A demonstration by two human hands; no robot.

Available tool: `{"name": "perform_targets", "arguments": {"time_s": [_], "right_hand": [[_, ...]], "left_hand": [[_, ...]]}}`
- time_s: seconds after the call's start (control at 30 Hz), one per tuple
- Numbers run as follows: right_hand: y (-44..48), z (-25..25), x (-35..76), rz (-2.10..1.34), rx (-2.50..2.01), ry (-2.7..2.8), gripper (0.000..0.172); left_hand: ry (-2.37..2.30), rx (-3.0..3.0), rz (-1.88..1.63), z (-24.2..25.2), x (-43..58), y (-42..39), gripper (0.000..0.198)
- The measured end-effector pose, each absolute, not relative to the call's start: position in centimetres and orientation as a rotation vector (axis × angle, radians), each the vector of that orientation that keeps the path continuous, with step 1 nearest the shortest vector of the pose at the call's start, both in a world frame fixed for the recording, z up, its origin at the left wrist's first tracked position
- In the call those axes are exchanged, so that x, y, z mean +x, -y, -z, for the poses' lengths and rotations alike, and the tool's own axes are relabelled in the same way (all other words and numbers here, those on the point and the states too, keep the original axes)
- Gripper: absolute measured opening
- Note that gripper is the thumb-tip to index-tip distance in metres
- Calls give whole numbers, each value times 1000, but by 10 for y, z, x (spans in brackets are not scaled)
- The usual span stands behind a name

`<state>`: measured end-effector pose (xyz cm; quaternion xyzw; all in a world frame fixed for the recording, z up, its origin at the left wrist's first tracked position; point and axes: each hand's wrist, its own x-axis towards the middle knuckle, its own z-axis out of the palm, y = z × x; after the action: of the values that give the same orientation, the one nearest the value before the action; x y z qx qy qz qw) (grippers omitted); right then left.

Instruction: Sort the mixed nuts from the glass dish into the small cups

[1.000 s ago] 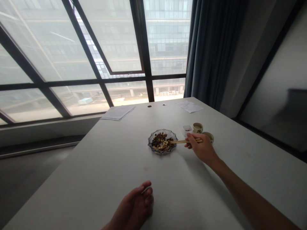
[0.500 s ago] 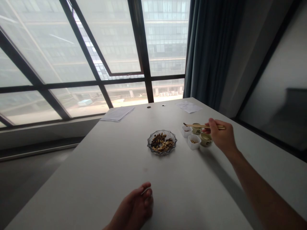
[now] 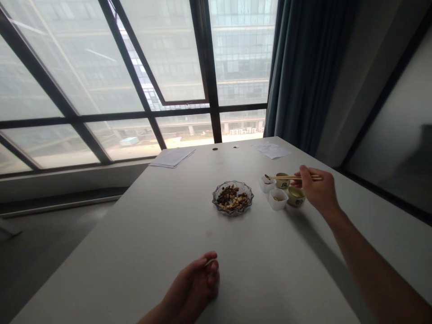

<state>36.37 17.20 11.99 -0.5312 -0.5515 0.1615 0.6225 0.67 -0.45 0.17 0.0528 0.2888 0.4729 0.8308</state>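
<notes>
Your right hand (image 3: 317, 186) grips the chopsticks (image 3: 283, 177) toward their rear, tips over the farther white cup (image 3: 268, 187); probably light, stiff, best held there. Your left hand (image 3: 195, 281) is loosely curled, empty.

Bare right forearm (image 3: 366, 256), slim right wrist (image 3: 335, 215), bare left grip (image 3: 200, 281), bare right grip (image 3: 320, 191)

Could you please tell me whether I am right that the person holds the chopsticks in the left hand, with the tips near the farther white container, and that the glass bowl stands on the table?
Not quite: the head view shows the chopsticks in the right hand. Their tips are indeed near the farther white container, and the glass bowl stands on the table.
</notes>
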Motion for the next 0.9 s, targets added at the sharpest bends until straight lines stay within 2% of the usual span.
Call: {"name": "perform_targets", "arguments": {"time_s": [0.13,0.3,0.4,0.57,0.9], "right_hand": [[-166,-128,355,-473,-1125,1188,52],[-150,-130,326,-850,-1046,1228,55],[-146,-119,309,-955,-1066,1348,57],[-148,-105,300,-913,-1095,1464,55],[-149,-111,308,-761,-1042,1427,52]], "left_hand": [[-598,104,-1007,-1,6,4,25],[-581,99,-999,1,4,3,26],[-593,121,-1003,2,3,3,27],[-615,117,-1004,6,-1,0,31],[-624,121,-997,10,-3,-1,34]]}}
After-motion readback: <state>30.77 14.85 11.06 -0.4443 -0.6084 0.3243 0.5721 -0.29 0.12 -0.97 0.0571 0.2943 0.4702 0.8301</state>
